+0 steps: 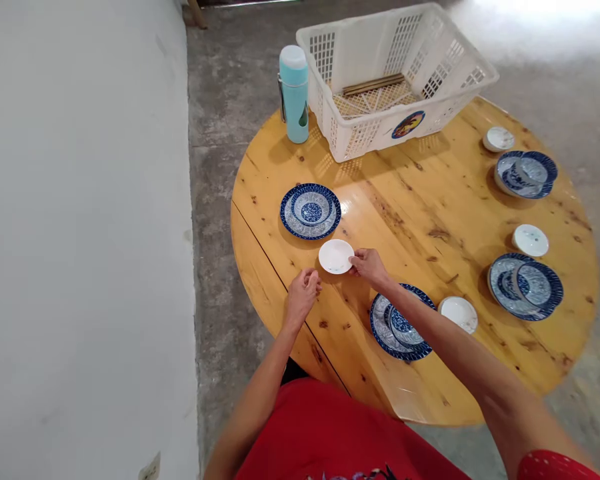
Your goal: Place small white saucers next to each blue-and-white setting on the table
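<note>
- The right hand (369,265) pinches the right rim of a small white saucer (336,256) between thumb and fingers; the hand is mostly closed around that edge.
- The left hand (303,293) is loosely curled with the fingers bent in. It holds nothing and rests on the table (420,220), just beside the saucer on the near-left side.
- The saucer sits flat on the table, or nearly so, just in front of the blue plate (311,211), on the side nearer to the person. I cannot tell if its right edge is lifted a little.
- In my judgement the saucer is light, stiff and fragile, probably glazed ceramic, so it may be slippery on the fingers.
- The rim seems the best place to take it, with the thumb on top and the fingers under the edge.
- The saucer is round, so it has no long axis. Its hollow side faces up.
- Beyond the blue plate stand a bottle (295,93) and a white basket (390,80); to the right of the plate lie more plate sets.
</note>
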Available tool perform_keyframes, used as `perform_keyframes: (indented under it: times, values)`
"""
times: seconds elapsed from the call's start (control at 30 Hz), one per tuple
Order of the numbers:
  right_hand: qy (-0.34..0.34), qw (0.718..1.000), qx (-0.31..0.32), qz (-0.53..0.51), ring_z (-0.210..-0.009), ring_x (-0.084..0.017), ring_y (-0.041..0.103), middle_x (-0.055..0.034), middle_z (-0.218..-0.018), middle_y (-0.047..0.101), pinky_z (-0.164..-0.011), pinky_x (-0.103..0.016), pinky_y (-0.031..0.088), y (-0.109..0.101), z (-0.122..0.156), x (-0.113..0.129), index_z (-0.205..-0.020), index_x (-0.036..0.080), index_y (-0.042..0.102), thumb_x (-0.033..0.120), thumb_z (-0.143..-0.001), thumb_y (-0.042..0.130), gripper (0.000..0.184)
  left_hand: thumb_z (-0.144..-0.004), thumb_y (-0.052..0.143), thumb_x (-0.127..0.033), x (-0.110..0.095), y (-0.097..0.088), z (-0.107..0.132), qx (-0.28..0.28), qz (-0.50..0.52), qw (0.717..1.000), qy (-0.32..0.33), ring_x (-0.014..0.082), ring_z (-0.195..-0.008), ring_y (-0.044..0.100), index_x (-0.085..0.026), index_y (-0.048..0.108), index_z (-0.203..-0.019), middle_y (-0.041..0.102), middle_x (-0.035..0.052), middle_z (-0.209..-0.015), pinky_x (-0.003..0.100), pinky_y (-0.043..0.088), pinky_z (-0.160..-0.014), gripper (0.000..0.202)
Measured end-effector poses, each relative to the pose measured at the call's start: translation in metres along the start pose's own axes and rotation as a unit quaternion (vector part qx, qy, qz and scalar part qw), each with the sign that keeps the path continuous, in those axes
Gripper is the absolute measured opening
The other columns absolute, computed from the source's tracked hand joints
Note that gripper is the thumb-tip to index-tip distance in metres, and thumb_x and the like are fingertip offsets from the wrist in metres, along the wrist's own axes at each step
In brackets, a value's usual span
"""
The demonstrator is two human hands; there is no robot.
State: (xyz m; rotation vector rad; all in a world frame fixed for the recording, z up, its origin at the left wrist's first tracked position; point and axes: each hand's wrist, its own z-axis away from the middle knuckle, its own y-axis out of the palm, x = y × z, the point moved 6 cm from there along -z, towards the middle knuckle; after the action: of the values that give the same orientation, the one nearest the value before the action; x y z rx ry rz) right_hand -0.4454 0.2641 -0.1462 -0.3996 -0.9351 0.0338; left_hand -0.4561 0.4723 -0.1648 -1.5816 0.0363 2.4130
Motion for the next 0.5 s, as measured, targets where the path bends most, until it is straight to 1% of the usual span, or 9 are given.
perform_keyframes:
  times: [0.1, 0.2, 0.37, 0.5]
  values:
    - [-0.001, 1.0, -0.008, 0.015, -0.045, -0.012, 0.057, 0.0026, -0.046, 0.058, -0.044, -0.018, 0.039, 0.012, 0.001, -0.007, -0.066, 0.017, 0.059, 0.01, -0.077, 0.054, 0.014, -0.09, 0.048, -0.043, -0.002, 0.002, -0.011, 0.0, -0.012, 1.0, 0.014, 0.0131, -0.063, 0.066, -0.015, 0.062, -0.103, 0.068, 0.0057, -0.081, 0.022, 0.05, -0.055, 0.034]
    - [-0.006, 0.999, -0.017, 0.028, -0.046, -0.012, 0.057, 0.0026, -0.047, 0.058, -0.044, -0.018, 0.038, 0.019, 0.002, -0.013, -0.07, 0.017, 0.062, 0.013, -0.078, 0.054, 0.012, -0.091, 0.047, -0.04, -0.003, 0.004, -0.02, 0.002, -0.041, 0.999, 0.024, 0.014, -0.064, 0.067, -0.016, 0.063, -0.102, 0.069, 0.004, -0.076, 0.022, 0.051, -0.057, 0.031]
    - [-0.01, 0.999, -0.027, 0.03, -0.047, -0.013, 0.058, 0.0019, -0.049, 0.06, -0.043, -0.018, 0.038, 0.024, 0.006, -0.017, -0.072, 0.017, 0.061, 0.014, -0.079, 0.052, 0.012, -0.09, 0.045, -0.031, -0.006, 0.006, -0.027, 0.005, -0.074, 0.997, 0.028, 0.0151, -0.063, 0.068, -0.018, 0.062, -0.092, 0.068, 0.0019, -0.069, 0.023, 0.052, -0.059, 0.022]
    - [-0.007, 1.0, -0.021, 0.014, -0.046, -0.013, 0.059, 0.002, -0.05, 0.06, -0.043, -0.019, 0.04, 0.025, 0.008, -0.02, -0.076, 0.017, 0.061, 0.015, -0.081, 0.05, 0.012, -0.088, 0.046, -0.028, -0.009, 0.006, -0.028, 0.012, -0.079, 0.996, 0.037, 0.016, -0.062, 0.068, -0.018, 0.063, -0.093, 0.068, 0.0017, -0.069, 0.024, 0.052, -0.058, 0.02]
